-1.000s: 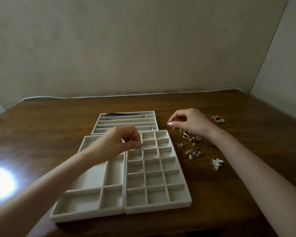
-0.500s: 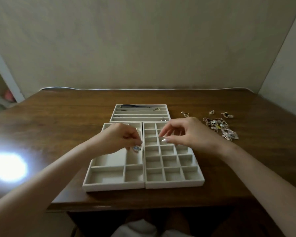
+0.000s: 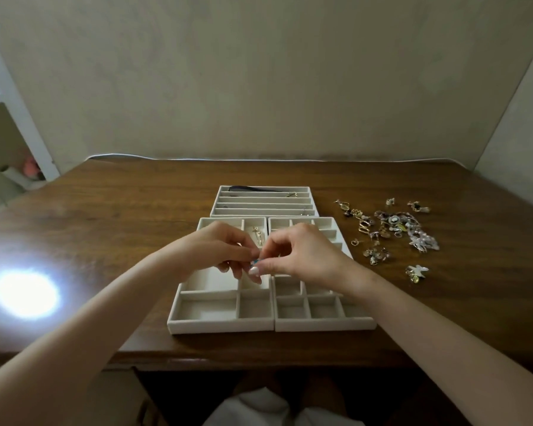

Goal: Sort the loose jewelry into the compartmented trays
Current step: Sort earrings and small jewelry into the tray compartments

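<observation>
Both hands have come together in the middle of the frame. The left hand (image 3: 225, 250) and right hand (image 3: 302, 256) each pinch one tiny blue piece (image 3: 255, 260) over the left tray (image 3: 220, 325). Only a few bits lie in it and the back tray (image 3: 263, 214). The big jewelry pile (image 3: 394, 226) at middle right waits, so most sorting looks undone.

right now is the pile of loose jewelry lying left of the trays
No, the loose jewelry pile lies on the wooden table to the right of the grid tray.
</observation>
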`<state>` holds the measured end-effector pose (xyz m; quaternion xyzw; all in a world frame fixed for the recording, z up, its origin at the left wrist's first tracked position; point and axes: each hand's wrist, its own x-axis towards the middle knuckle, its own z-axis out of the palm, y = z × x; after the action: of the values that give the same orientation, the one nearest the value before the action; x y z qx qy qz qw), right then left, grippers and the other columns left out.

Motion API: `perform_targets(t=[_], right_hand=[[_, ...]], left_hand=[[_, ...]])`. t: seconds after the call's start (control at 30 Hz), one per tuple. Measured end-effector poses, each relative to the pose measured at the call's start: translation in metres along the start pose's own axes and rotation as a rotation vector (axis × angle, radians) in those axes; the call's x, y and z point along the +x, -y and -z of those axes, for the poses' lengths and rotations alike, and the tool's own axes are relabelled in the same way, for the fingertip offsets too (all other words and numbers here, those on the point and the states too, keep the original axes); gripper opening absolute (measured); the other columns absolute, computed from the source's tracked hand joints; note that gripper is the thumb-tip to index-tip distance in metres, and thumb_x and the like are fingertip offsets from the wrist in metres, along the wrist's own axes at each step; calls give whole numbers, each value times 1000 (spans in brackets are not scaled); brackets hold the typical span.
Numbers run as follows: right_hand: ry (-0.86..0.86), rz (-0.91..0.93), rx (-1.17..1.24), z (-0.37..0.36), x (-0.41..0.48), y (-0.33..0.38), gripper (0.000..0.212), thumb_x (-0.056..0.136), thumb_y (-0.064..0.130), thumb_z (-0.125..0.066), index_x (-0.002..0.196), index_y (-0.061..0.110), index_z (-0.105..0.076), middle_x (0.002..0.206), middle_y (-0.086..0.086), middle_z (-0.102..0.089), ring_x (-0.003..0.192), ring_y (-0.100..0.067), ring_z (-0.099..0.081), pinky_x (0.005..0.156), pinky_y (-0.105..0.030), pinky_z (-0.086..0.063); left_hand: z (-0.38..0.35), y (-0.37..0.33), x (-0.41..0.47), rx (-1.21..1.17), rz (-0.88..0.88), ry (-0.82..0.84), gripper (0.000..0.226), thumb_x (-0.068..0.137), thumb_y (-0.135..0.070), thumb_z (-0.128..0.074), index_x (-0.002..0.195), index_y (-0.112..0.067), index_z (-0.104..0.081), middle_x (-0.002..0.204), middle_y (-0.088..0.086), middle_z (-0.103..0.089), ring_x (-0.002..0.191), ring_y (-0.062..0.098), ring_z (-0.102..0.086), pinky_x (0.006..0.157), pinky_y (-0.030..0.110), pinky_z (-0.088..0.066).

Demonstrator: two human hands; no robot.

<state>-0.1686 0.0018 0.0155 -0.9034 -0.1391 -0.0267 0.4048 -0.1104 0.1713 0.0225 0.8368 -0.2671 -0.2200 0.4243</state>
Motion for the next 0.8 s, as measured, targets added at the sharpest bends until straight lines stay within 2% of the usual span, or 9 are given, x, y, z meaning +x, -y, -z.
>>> perform_targets(t=[0.1,0.2,0.27,0.33,0.47,0.63,0.8], right_hand=[[151,-91,56,0,-5,5,11,73,23,-80,76,14,-74,70,8,-66,66,-1,-58,62,-19,-45],[224,-140,-59,-10,-8,5,12,76,24,-77,81,13,-76,78,4,-70,75,-9,-63,71,-29,-52],[232,-140,-158,-17,-9,5,13,78,25,-76,83,14,-77,79,4,-70,76,-9,-63,72,-28,-53],[210,-108,-239,-21,-10,6,14,79,26,-75,86,15,-77,79,6,-69,74,-6,-61,69,-24,-51],[99,-57,-267,-12,-12,11,14,76,32,-76,86,22,-73,64,15,-52,59,-1,-46,54,-17,-32],[-27,-87,-199,16,-15,-3,8,82,31,-71,84,23,-70,68,14,-55,61,0,-49,58,-15,-36],[-132,-189,-198,51,-29,-31,3,85,27,-68,83,25,-67,77,12,-62,70,-1,-57,63,-16,-42]], left_hand=[[4,0,1,89,-19,-38,14,90,-18,-59,86,-8,-68,66,-3,-71,52,4,-55,48,14,-37],[5,2,4,69,-44,-132,13,90,-19,-59,84,-12,-67,71,-4,-73,53,4,-53,49,15,-38],[3,5,6,54,-46,-140,12,91,-19,-58,85,-13,-67,71,-5,-72,54,3,-53,50,15,-38],[0,7,6,57,-59,-131,12,91,-18,-58,84,-14,-67,69,-7,-72,55,2,-54,50,15,-38],[-4,6,9,56,-95,-174,11,90,-17,-59,83,-14,-67,63,-9,-69,52,-1,-53,48,12,-38],[-13,-3,17,10,-137,-181,10,91,-16,-59,85,-12,-66,70,-4,-71,51,-1,-54,48,9,-38],[-35,-17,33,42,-173,-108,11,92,-14,-57,90,-9,-66,76,-1,-70,52,-5,-55,49,6,-38]])
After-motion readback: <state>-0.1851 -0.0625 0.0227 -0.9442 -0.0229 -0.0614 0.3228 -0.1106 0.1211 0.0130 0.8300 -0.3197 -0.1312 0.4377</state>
